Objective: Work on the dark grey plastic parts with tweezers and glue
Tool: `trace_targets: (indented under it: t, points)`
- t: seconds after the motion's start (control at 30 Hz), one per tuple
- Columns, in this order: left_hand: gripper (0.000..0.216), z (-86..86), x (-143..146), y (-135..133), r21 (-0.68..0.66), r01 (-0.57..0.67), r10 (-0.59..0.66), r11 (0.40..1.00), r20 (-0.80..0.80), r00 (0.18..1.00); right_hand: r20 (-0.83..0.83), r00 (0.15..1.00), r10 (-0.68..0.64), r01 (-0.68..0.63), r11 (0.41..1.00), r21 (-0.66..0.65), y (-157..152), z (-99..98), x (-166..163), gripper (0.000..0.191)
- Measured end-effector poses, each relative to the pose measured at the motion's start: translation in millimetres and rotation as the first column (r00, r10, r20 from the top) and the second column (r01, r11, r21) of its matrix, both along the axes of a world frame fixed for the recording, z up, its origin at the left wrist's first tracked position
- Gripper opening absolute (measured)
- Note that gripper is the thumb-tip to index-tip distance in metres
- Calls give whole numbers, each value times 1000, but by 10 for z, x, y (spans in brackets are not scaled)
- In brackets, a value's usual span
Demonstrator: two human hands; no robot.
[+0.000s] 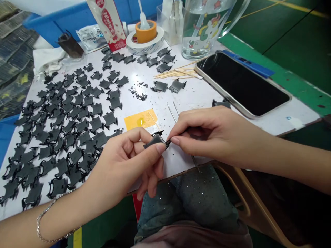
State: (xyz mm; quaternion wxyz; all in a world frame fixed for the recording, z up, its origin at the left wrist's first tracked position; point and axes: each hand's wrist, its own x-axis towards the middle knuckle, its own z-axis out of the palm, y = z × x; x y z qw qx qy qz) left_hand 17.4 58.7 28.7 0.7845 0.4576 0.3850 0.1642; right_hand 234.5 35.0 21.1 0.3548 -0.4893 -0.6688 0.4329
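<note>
Pinching black part (pixel 155 141), long axis toward right hand (pixel 219 136)

We see matt black plastic pieces (pixel 155 141) with a slightly rough surface, and thin steel tweezers (pixel 172 112) with a dull metal sheen. Around them we find a glossy glass phone screen (pixel 243 84), a smooth clear glass jug (pixel 199 34), pale wooden toothpicks (pixel 178 73), and a smooth white tabletop (pixel 196 96).
</note>
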Motion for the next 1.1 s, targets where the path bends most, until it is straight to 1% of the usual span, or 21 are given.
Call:
trace_targets:
  t: [0.17,0.37,0.67,0.93,1.1]
  points:
    - [22,-10,0,-5,7,8,-8,1000,-32,999,-1,999,-51,50,996,-74,-18,13,-40,8]
    - [21,5,21,-7,31,11,-10,999,-62,998,16,1000,-26,28,995,-95,-13,34,-43,9]
    - [21,9,25,-35,80,22,-14,997,-93,996,42,999,-23,28,991,-128,-13,45,-51,11]
    - [21,13,47,-40,86,27,-19,996,-98,995,35,999,-6,13,977,-215,-4,73,-54,11]
    - [18,0,41,-42,124,7,3,992,-82,997,47,999,6,6,968,-252,9,101,-56,12]
